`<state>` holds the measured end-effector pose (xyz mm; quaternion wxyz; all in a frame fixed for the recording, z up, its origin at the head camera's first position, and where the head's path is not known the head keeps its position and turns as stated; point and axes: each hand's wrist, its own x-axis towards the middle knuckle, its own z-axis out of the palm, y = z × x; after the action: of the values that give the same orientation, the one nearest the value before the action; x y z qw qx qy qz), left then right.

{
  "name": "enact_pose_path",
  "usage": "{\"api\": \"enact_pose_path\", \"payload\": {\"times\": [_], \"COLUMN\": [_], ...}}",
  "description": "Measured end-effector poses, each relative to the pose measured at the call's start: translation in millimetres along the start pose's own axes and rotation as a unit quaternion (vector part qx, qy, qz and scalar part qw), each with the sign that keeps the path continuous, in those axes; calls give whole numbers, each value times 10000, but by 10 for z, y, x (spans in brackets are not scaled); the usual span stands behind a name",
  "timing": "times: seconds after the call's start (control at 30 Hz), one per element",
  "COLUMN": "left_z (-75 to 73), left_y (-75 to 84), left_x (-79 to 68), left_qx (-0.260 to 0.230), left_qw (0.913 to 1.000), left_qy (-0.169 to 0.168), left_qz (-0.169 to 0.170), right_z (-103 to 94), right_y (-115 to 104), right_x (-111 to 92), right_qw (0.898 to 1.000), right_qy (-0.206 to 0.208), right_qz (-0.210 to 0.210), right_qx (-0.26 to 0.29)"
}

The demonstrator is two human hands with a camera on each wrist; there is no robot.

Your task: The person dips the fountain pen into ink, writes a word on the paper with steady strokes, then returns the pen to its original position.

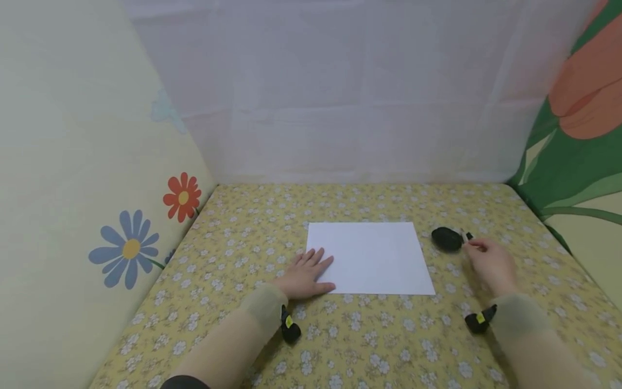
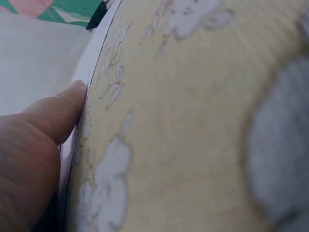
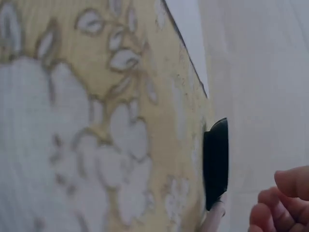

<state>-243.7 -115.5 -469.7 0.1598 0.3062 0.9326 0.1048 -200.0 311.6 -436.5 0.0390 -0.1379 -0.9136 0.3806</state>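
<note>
My left hand (image 1: 306,274) lies with fingers spread on the lower left corner of a white sheet of paper (image 1: 371,259). In the left wrist view its thumb (image 2: 60,108) rests along the paper's edge. To the right of the sheet is a black oval object (image 1: 446,239), which looks like a shallow dish from the side (image 3: 216,162). My right hand (image 1: 491,265) is beside it, fingers curled and fingertips close to a slim pale stick (image 3: 215,215) and a small black end (image 1: 469,236). I cannot tell whether the fingers pinch either one.
A yellow cloth with white flowers (image 1: 369,335) covers the table. A white sheet (image 1: 350,97) hangs behind its far edge. Flower-printed walls stand at left (image 1: 63,178) and right (image 1: 583,156). Each wrist wears a black strap-on device (image 1: 290,328).
</note>
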Motion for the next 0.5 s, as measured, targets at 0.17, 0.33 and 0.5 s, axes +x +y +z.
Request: {"api": "enact_pose_path", "payload": {"times": [0.17, 0.33, 0.5], "left_z": [2, 7, 4], "left_y": [-1, -5, 9], "left_x": [5, 3, -4], "left_qx": [-30, -32, -23], "left_qw": [10000, 10000, 10000], "left_qy": [-3, 2, 16], "left_qz": [-4, -8, -40], "right_z": [57, 94, 145], "right_y": [77, 165, 252], "right_x": [42, 90, 116], "right_qw": [9973, 9927, 9887], "right_qy": [379, 440, 386], "right_qz": [512, 864, 1195], "right_qx": [368, 717, 821]}}
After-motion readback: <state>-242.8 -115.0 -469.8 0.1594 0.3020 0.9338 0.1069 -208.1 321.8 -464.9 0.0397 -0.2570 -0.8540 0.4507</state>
